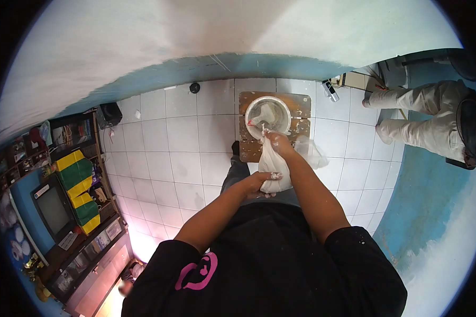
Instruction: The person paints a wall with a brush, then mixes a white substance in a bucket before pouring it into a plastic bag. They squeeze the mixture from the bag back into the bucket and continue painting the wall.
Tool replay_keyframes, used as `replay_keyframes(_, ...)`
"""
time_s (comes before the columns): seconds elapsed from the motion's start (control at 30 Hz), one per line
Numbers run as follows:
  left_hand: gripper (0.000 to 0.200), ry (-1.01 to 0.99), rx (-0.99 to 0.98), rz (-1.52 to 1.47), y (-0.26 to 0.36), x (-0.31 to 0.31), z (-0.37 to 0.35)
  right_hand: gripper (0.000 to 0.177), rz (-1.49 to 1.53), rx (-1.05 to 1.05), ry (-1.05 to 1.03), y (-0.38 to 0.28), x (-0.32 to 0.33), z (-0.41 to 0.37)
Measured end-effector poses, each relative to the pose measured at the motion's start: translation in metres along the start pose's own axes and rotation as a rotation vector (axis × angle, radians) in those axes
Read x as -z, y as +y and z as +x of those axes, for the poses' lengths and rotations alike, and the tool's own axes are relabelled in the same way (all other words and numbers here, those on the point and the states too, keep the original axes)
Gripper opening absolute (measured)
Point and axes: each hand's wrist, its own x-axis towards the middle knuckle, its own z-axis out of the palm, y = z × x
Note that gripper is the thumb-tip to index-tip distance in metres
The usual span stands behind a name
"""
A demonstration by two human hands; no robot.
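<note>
Both my hands are on a filled white plastic bag (274, 165), smeared with white. My right hand (278, 143) is closed around its gathered neck, by the near rim of the bucket. Lower down, my left hand (262, 183) grips the bag's bulging bottom, white residue on its thumb. The round bucket (286, 108) holds whitish stuff and a small red item at its left side; the exact contents cannot be made out. It stands on a spattered wooden board or low stool (300, 101). A clear plastic bag (311, 153) lies beside my right forearm.
White floor tiles (172, 132) spread around, under a partly painted blue-and-white wall (190, 68). A silver can-like object (330, 91) and a black round item (194, 87) lie near it. Another person's trousered legs (423, 129) are at right; a cabinet with a television (54, 208) stands left.
</note>
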Motion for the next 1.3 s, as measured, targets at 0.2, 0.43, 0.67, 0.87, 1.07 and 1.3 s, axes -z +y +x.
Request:
replay_keyframes(0.2,0.036,0.16,-0.041,0.058,-0.002,-0.01,-0.008,0.028,0.337,-0.333,0.033,0.005,0.009,0.004)
replay_keyframes(0.43,0.041,0.202,-0.137,-0.04,0.006,-0.017,-0.018,0.024,0.196,-0.132,0.042,-0.012,0.016,-0.015)
replay_keyframes(0.67,0.039,0.181,-0.079,0.025,0.006,-0.025,-0.012,0.022,-0.715,0.313,-0.035,-0.018,0.02,-0.002)
replay_keyframes(0.87,0.034,0.312,-0.189,-0.103,-0.006,-0.018,-0.009,0.022,0.927,-0.551,0.067,-0.047,0.026,-0.017)
replay_keyframes(1.07,0.048,0.096,-0.244,-0.059,-0.001,0.006,-0.001,0.028,0.562,-0.411,0.018,-0.005,0.021,-0.011)
replay_keyframes(1.3,0.065,-0.071,-0.374,-0.36,0.004,-0.014,-0.008,0.029,0.165,-0.042,-0.031,-0.008,0.019,-0.013)
